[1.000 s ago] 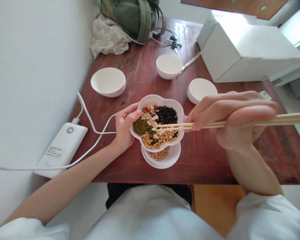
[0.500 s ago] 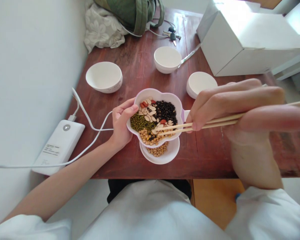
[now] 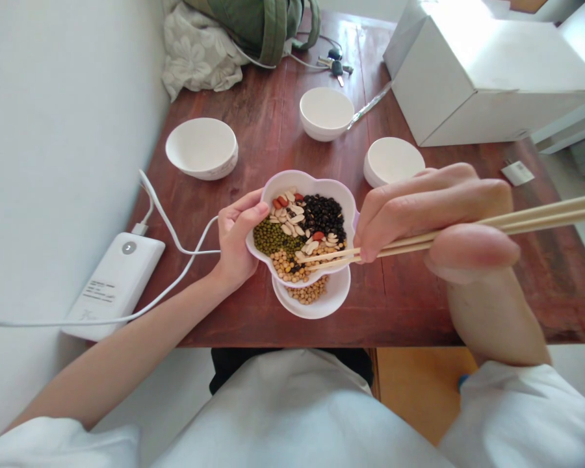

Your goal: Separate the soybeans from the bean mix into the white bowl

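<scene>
My left hand [image 3: 238, 240] grips the left rim of a flower-shaped bowl [image 3: 341, 190], white with a pale purple edge. Inside it lie black beans [image 3: 324, 214], green mung beans [image 3: 274, 239], yellow soybeans [image 3: 288, 266] and pale peanuts [image 3: 293, 220] with a few red-skinned ones. A pair of wooden chopsticks [image 3: 409, 244] is pinched in my right hand [image 3: 433, 211], their tips down among the soybeans at the lower right of the bowl. Partly under the flower-shaped bowl is a round white bowl [image 3: 338, 300] holding soybeans.
Three white bowls stand farther back: one at left [image 3: 202, 144], one in the middle [image 3: 325, 112], one at right [image 3: 392, 159]. A white power bank [image 3: 119, 279] with a cable lies left. Behind are a green bag [image 3: 244, 26], keys [image 3: 337, 65] and a white box [image 3: 468, 84].
My right hand has drawn in leftward, nearer the bowl, and its thumb has shifted along the chopsticks. The tips stay among the soybeans. My left hand keeps its hold on the bowl.
</scene>
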A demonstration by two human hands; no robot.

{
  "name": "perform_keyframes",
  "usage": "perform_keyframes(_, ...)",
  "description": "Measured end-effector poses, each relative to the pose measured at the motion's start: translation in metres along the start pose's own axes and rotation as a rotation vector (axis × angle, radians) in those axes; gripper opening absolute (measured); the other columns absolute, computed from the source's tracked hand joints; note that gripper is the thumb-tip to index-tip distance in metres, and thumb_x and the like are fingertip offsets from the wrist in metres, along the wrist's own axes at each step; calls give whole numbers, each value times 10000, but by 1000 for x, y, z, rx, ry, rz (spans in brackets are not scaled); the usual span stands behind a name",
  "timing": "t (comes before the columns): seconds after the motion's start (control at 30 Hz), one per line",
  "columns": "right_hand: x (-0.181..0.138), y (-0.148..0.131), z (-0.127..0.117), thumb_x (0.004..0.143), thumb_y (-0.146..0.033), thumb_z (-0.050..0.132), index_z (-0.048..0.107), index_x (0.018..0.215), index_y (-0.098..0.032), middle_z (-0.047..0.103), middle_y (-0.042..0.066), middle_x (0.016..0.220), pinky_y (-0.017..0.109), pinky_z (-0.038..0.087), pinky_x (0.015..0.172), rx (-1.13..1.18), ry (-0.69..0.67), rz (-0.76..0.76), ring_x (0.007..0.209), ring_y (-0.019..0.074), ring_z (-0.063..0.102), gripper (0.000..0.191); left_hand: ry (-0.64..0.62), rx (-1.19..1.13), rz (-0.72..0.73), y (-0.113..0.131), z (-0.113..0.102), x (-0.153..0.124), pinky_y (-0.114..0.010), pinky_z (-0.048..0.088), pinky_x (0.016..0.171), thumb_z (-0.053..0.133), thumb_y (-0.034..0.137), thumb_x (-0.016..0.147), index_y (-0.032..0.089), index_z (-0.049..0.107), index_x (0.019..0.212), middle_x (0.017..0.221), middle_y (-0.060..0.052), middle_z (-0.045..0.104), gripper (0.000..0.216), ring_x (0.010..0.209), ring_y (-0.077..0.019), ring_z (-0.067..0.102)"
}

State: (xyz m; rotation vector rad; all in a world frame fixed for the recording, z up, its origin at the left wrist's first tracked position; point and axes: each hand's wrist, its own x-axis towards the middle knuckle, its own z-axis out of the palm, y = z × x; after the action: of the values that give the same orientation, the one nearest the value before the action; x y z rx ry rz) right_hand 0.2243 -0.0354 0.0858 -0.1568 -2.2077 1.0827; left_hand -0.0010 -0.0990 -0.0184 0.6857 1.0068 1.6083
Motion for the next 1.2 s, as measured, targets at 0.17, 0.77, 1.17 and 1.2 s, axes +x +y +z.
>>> perform_keyframes(0.17, 3, 3, 5, 1071, -547, 540, 702, 677, -127, 668, 37, 647, 228, 494, 558, 58, 28, -46, 669, 131, 710, 598, 6, -7, -14, 1, 1, 0, -401, 669, 803, 826, 388, 784, 210, 811, 847, 842, -69, 786, 189, 967, -322, 788)
perform_keyframes(0.77, -3, 5, 0, 1085, -572, 429, 719, 696, -130, 736, 58, 729, 218, 509, 594, -64, 89, -9, 755, 132, 758, 656, -31, -15, 6, -1, -3, 1, -301, 591, 665, 842, 401, 810, 154, 830, 939, 837, -78, 789, 278, 718, -205, 726)
perform_keyframes(1.17, 21, 13, 7, 1017, -755, 429, 777, 869, -145, 758, 71, 823, 239, 564, 569, 20, 152, -78, 718, 147, 742, 718, -41, -2, 45, -4, -5, 1, -259, 578, 666, 814, 384, 839, 151, 842, 939, 807, -52, 780, 255, 691, -165, 700)
perform_keyframes(1.2, 24, 15, 6, 1015, -760, 434, 777, 885, -145, 764, 73, 839, 240, 574, 569, 11, 159, -83, 729, 152, 751, 716, -40, -3, 44, -4, -5, 1, -261, 581, 668, 814, 382, 838, 154, 842, 936, 800, -50, 774, 250, 690, -166, 699)
